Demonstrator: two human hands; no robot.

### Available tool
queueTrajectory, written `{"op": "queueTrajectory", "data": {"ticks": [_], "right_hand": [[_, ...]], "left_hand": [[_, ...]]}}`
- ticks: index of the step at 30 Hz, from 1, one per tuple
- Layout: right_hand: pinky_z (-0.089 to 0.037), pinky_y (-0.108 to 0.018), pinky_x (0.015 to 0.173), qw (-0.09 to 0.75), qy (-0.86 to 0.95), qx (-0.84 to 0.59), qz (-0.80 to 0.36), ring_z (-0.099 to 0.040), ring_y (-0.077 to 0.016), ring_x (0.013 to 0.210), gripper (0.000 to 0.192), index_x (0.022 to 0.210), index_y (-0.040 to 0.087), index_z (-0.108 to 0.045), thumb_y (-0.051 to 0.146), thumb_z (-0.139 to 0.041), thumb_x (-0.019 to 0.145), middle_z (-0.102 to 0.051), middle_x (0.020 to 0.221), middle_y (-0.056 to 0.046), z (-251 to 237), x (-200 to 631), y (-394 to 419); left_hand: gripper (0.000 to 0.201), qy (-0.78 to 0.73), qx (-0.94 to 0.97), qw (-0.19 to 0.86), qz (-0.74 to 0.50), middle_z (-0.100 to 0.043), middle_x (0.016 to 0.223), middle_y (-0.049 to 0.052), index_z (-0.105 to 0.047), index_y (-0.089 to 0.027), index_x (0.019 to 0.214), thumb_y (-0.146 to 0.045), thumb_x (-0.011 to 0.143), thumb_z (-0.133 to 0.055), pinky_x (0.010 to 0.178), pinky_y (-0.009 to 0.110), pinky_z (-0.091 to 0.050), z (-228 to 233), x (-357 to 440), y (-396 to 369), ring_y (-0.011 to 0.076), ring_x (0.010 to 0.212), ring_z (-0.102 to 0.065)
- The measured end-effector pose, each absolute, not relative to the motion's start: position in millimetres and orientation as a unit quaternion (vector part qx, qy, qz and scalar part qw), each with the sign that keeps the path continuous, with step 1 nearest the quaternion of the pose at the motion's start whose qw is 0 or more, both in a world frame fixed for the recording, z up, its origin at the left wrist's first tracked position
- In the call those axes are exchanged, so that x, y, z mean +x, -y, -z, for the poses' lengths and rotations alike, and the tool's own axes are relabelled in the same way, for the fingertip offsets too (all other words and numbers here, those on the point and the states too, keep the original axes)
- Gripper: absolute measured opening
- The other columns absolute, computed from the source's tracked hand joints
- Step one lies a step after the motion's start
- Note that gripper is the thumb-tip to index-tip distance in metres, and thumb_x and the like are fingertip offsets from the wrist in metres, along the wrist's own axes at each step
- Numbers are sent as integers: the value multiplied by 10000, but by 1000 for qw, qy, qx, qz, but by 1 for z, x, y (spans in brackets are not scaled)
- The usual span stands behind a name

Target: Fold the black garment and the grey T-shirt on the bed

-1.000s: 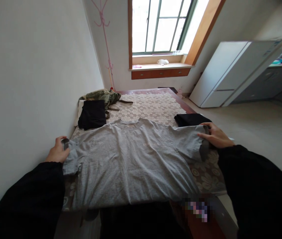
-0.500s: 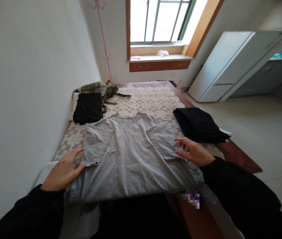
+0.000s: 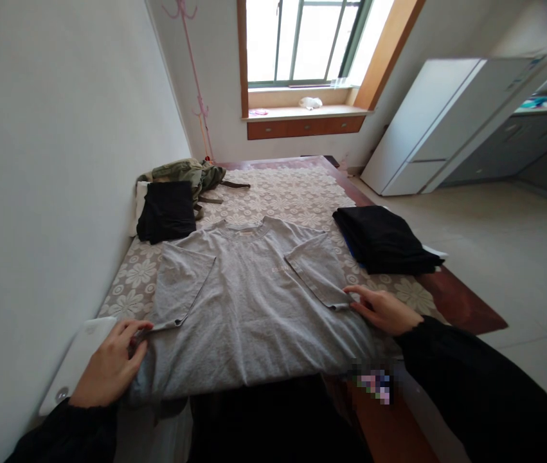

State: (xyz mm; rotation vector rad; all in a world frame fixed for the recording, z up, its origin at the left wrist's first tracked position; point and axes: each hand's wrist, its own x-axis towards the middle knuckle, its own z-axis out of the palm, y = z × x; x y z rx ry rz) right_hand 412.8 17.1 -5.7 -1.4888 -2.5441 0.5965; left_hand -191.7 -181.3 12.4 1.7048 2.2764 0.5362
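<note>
A grey T-shirt (image 3: 249,308) lies face up across the table, its collar pointing away from me and both sleeves spread over the body. My left hand (image 3: 112,361) is closed at the shirt's left side, pinching the fabric by the lower corner of that sleeve. On the other side, my right hand (image 3: 384,310) pinches the outer edge of the right sleeve near its hem. The shirt's bottom edge hangs over the near side of the table, close to my body.
A patterned cloth (image 3: 277,186) covers the table. Folded black clothes (image 3: 384,241) lie at the right, another black garment (image 3: 167,209) at the left. Behind that sits a green backpack (image 3: 181,170). A white flat object (image 3: 78,360) stands by the left wall.
Both hands have come down onto the shirt's sides and their fingers have closed on the fabric. The left hand moved nearer to me; the view has shifted slightly.
</note>
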Motion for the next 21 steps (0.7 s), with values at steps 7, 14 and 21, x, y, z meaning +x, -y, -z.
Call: {"op": "queueTrajectory", "data": {"ticks": [7,14,21], "right_hand": [[-575,-354,931,54,860,-498,-96,-753,-259,1013,386,1289,259,-753,361,-546,980,-773,1233,-95,-43,371,-147],[-567,-286,922,-43,851,-501,-154,-739,-224,1003,206,978,210,-774,184,-755,775,-779,1063,-59,-42,328,-240],[-582,-251,580,-60,795,-549,-253,-667,-147,630,410,1056,185,-753,442,-877,761,-708,806,-14,-32,330,-257]], "left_hand": [[418,-762,597,206,-145,-785,1173,83,-753,-251,1101,-447,777,-575,938,396,-594,-43,-226,73,288,981,-748],[475,-812,526,181,-178,-773,1042,97,-701,-200,1180,-445,777,-645,732,311,-605,-32,-257,-44,232,836,-744],[447,-819,491,226,-190,-722,759,54,-700,-217,815,-645,690,-743,543,261,-522,-19,-272,-69,233,732,-702]]}}
